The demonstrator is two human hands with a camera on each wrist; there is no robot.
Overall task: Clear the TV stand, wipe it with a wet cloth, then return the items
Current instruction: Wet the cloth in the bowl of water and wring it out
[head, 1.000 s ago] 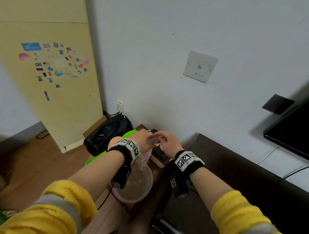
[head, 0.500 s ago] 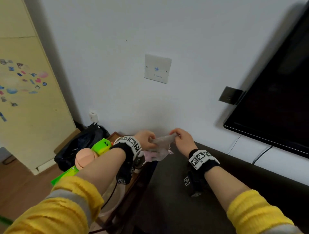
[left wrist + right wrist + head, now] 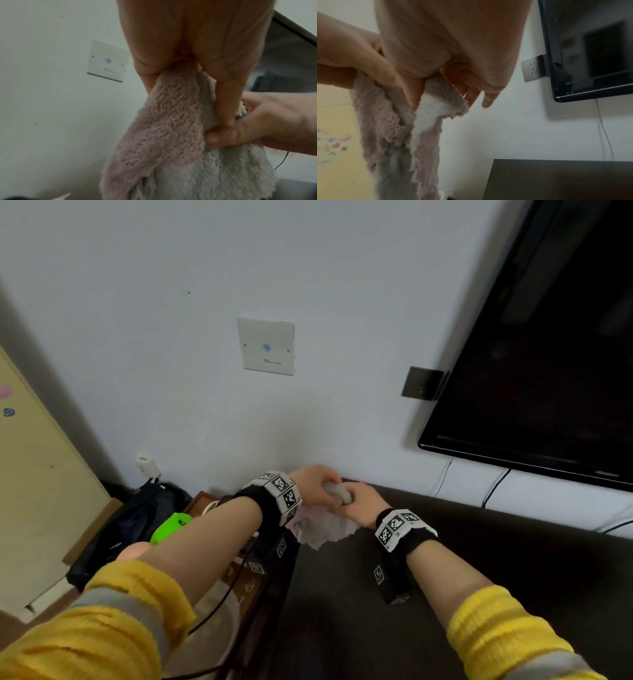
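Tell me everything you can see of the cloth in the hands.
The cloth is a fluffy, fleece-like rag, dusty pink on one face and pale grey-white on the other. It is bunched, not spread flat. The left hand and the right hand both grip its upper part close together, and the rest hangs loose below them, above the left end of the dark TV stand. Wetness cannot be judged.

head view high, facing down toward wall, wrist views close, looking upward, perhaps tilted, sharing wall plate (image 3: 266,346)

White wall (image 3: 171,302) — black television (image 3: 548,371) mounted right, yellowish cabinet (image 3: 30,491) left.
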